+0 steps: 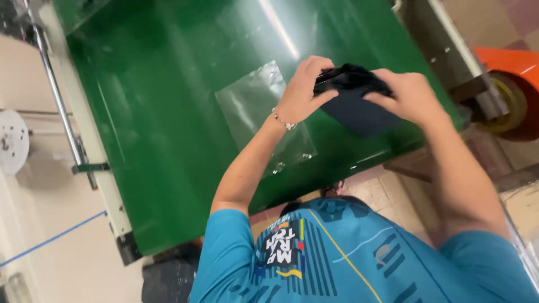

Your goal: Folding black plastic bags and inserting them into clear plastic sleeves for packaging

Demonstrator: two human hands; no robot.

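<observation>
A folded dark navy cloth is held above the green table top. My left hand grips its left end, with a thin bracelet at the wrist. Its right end is gripped by my right hand. A clear plastic bag lies flat on the green surface just left of and below my left hand, partly hidden by my forearm.
A white frame with a metal rod runs along the table's left side. A white disc sits at far left. An orange wheeled device stands at the right. Tiled floor shows below the table edge.
</observation>
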